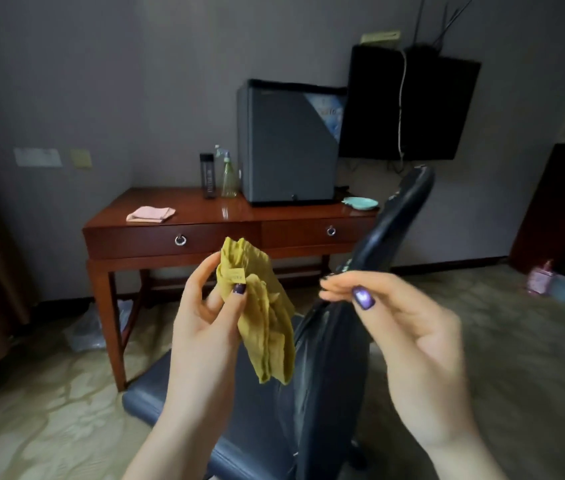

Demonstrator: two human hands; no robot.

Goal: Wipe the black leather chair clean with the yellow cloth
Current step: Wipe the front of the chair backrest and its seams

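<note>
Beyond the left hand (204,306) stands a red-brown wooden bench (204,209) with two ring-pull drawers. It carries a folded pink cloth (151,214), a dark bottle (208,176), a green spray bottle (229,174), a grey box-like cabinet (288,143) and a teal dish (360,202). Above and beyond the right hand (412,327) a black screen (409,105) hangs on the wall, and well off to that hand's right a pink container (539,277) sits on the carpet.

Pretty dim room you're filming in, flat soft light and no hard shadows anywhere. Your left hand (204,313) and the cloth (267,323) come out brightest and fairly sharp, but your right hand (409,327) is smeared with motion blur. The desk (204,209) top has a glossy sheen. The corners go dark, the walls bow from the wide lens, and the far background is soft and mushy.
</note>
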